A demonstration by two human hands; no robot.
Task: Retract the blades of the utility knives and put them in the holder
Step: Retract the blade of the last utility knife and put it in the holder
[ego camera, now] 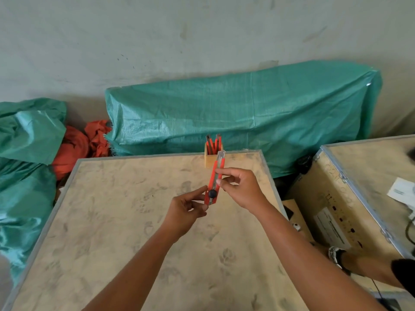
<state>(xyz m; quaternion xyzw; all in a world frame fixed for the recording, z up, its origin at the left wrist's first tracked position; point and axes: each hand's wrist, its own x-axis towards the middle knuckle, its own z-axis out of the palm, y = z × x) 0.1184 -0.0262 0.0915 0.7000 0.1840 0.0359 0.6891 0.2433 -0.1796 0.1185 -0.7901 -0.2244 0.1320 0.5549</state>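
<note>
A red utility knife [213, 185] is held up over the wooden crate top [139, 221], its silver blade sticking out at the far end toward the holder. My left hand [187, 209] pinches its near end by the black knob. My right hand [241, 187] grips the middle of the knife's body from the right. A small wooden holder [210, 159] stands at the crate's far edge with two red knives [213, 142] upright in it.
A green tarp-covered bulk [247, 113] lies behind the crate, and more green tarp [24, 153] and orange cloth [78, 144] lie at the left. A second wooden crate [359, 198] with papers stands at the right. A person's foot [336, 254] shows between the crates.
</note>
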